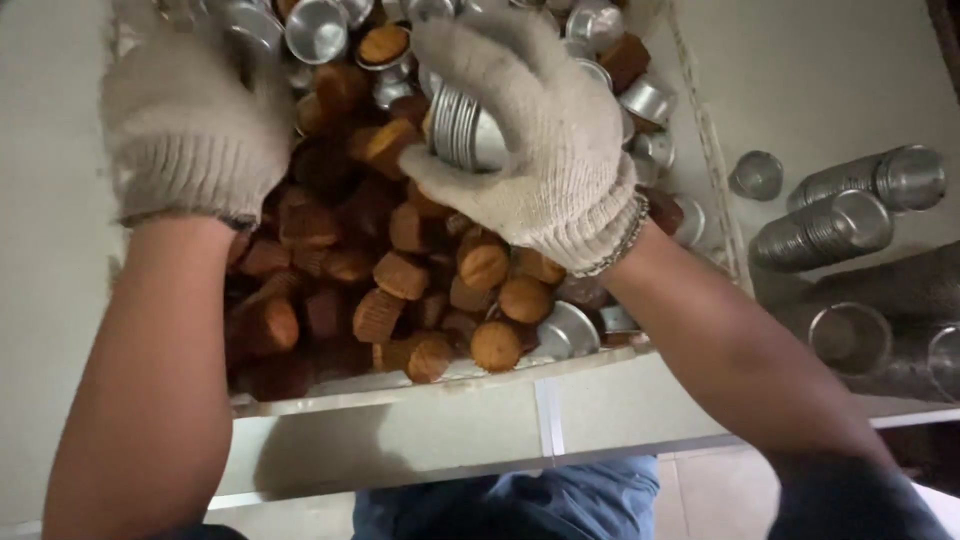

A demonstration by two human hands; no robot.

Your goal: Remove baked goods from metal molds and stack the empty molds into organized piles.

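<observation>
Metal cup stack [462, 128] in right hand [540, 150] grip | left hand [185, 130] grip unclear | tray [420, 395] edge near

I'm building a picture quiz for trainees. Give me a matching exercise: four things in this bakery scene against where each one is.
Things:
1. stack of metal cups
2. loose muffins
3. long stacks of moulds
4. left hand

Places:
A. lying on their sides on the surface right of the tray
B. gripped in the gloved right hand
C. over the tray's far left part
D. heaped in the tray

Pairs: 1-B, 2-D, 3-A, 4-C
</observation>
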